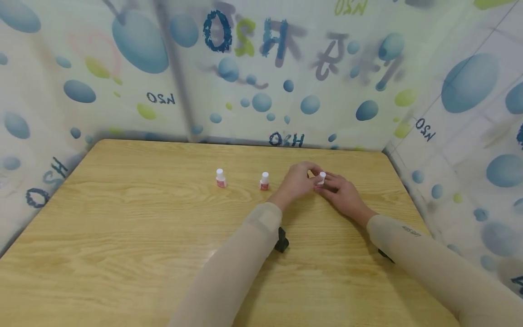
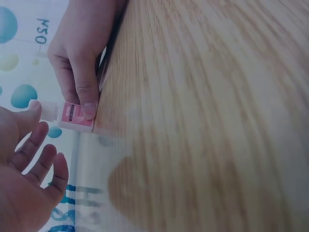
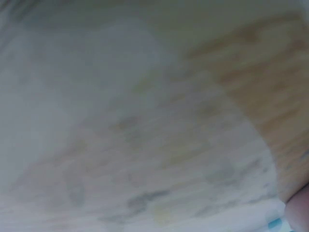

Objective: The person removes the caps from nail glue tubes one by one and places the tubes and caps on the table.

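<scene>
A small white bottle (image 1: 321, 178) with a pink-red label stands at the table's back right between the hands. In the left wrist view my right hand (image 2: 82, 53) pinches the bottle (image 2: 77, 116) low down, thumb on its label, base at the tabletop. My left hand (image 1: 297, 181) is on the bottle's left side; its thumb touches the white cap (image 2: 47, 110), while the other fingers are spread and loosely bent. Two similar bottles stand further left: a near one (image 1: 264, 181) and a far one (image 1: 221, 178). The right wrist view is blurred, with only a bit of skin (image 3: 299, 212) at its corner.
The wooden table (image 1: 143, 227) reaches back to a pale curtain-like sheet (image 1: 261, 81) with blue and green drops. A similar sheet (image 1: 470, 150) hangs along the right side. A black object (image 1: 282, 240) shows at the left forearm.
</scene>
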{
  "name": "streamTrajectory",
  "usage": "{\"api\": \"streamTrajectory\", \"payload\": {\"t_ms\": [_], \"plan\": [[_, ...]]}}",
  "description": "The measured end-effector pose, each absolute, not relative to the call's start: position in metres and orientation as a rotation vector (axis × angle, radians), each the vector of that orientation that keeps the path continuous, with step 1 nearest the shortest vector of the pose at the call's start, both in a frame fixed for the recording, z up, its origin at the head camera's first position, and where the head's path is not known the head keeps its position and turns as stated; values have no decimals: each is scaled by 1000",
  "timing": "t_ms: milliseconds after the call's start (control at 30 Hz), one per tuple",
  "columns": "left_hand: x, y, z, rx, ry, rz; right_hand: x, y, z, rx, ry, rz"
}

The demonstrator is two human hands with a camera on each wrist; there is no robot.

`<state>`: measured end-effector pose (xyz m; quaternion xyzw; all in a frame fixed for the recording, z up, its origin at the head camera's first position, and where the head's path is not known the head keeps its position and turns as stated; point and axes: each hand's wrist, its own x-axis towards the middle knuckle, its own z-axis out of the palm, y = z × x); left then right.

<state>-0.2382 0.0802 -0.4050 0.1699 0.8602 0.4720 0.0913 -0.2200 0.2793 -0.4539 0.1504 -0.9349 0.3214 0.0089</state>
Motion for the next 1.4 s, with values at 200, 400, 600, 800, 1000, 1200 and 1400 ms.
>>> {"api": "streamTrajectory", "payload": {"t_ms": [200,400,600,800,1000,1200,1400], "plan": [[-239,80,-405,543,2548,1408,-220,280,-453,467,-2928,995],[-238,81,-406,581,2529,1377,-220,281,-454,459,-2926,995],[-237,80,-406,512,2517,1421,-220,281,-453,446,-2932,1005],[-235,80,-408,485,2522,1446,-219,281,-452,431,-2936,1007],[-235,82,-409,568,2500,1443,-219,280,-452,455,-2914,1010],[-236,83,-411,583,2508,1453,-219,280,-451,452,-2922,1006],[-235,84,-415,496,2513,1505,-218,280,-451,420,-2948,1002]]}}
